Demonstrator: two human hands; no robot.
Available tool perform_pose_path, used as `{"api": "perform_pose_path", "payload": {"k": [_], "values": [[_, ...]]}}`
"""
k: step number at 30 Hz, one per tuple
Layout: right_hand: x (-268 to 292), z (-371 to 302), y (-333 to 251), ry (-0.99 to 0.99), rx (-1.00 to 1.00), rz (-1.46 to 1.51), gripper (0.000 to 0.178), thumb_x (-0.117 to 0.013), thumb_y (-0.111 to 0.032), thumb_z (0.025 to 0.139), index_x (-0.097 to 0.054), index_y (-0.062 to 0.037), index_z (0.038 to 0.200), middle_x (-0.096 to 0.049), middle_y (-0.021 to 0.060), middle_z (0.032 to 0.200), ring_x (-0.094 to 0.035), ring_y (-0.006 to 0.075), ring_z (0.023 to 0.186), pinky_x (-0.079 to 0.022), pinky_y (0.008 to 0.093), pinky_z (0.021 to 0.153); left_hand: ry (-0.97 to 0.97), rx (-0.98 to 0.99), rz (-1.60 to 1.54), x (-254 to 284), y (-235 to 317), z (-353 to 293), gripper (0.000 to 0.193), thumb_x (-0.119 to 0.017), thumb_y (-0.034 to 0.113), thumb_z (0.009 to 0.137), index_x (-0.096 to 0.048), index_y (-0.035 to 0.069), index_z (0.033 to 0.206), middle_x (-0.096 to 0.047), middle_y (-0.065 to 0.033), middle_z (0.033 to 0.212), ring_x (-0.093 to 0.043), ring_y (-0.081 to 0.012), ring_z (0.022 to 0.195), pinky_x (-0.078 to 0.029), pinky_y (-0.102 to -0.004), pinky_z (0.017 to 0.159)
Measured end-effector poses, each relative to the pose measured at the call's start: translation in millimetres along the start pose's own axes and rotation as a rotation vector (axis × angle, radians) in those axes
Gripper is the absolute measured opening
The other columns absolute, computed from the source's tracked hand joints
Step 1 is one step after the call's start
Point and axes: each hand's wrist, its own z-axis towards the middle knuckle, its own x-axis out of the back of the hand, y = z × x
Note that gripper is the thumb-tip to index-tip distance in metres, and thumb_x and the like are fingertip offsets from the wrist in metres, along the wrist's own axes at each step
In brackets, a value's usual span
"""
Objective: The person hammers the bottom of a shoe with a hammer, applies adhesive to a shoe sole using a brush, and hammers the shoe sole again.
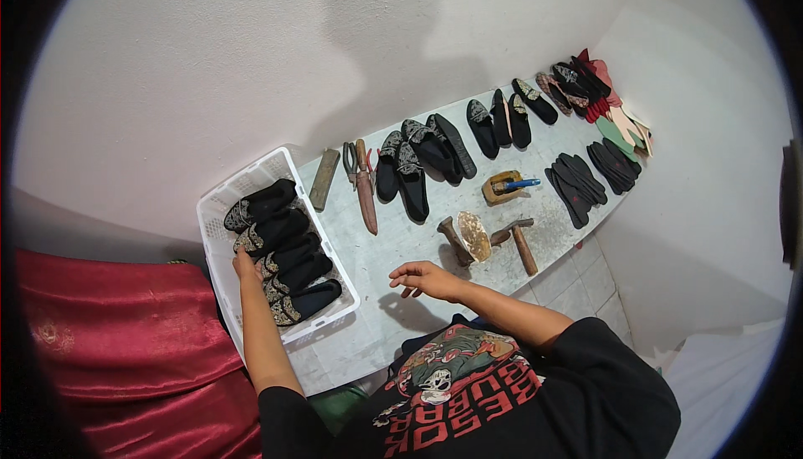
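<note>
My left hand [246,265] reaches into a white plastic basket [216,288] at the left end of the table. Its fingers close on the toe of a black slipper [280,230] with gold embroidery; part of the grip is hidden. Several more black slippers [311,300] with embroidered toes lie in a row inside the basket. Over the near side of the table hovers my right hand [425,281], palm down, empty, fingers loosely bent and apart. Nearest to it are a dark metal shoemaker's last [456,242] and a pale, crusted oval dish [474,237].
On the marble-patterned table [368,271] lie a hammer [524,247], a sheathed knife [365,196], pliers [350,162] and a wooden block [324,180]. Black slippers [435,145] line the wall side; stacked dark soles [577,187] lie right. Red cloth [125,342] hangs left.
</note>
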Motion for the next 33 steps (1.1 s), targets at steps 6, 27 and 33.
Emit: {"api": "perform_pose_path", "payload": {"k": [6, 27, 33], "values": [[8.7, -18.7, -1.6, 0.005, 0.024, -0.021, 0.037, -0.059, -0.027, 0.104, -0.062, -0.0062, 0.134, -0.071, 0.0022, 0.120, -0.068, 0.0139, 0.092, -0.051, 0.0301, 0.080, 0.222, -0.199, 0.183, -34.3, 18.5, -65.0, 0.087, -0.069, 0.041, 0.091, -0.028, 0.006, 0.160, -0.027, -0.0276, 0.161, -0.030, -0.0405, 0.149, -0.038, -0.0502, 0.114], [186.8, -154.4, 38.4, -0.260, 0.137, -0.073, 0.040, -0.062, -0.032, 0.103, -0.061, -0.0074, 0.135, -0.068, 0.0028, 0.115, -0.066, 0.0130, 0.094, -0.052, 0.0303, 0.081, -0.783, -0.758, 0.253, -215.8, -100.1, -499.8, 0.023, -0.054, 0.005, 0.104, -0.064, -0.003, 0.122, -0.070, -0.0117, 0.107, -0.068, -0.0188, 0.097, -0.055, -0.0338, 0.091], [274.2, -193.1, 54.9, -0.280, 0.059, -0.033, 0.038, -0.063, -0.030, 0.104, -0.062, -0.0062, 0.132, -0.066, 0.0011, 0.113, -0.063, 0.0116, 0.091, -0.051, 0.0297, 0.082, -1.011, -0.542, 0.271, -276.6, -137.0, -586.4, 0.024, -0.059, 0.010, 0.104, -0.064, -0.003, 0.124, -0.071, -0.0110, 0.108, -0.068, -0.0180, 0.098, -0.055, -0.0336, 0.090]]}}
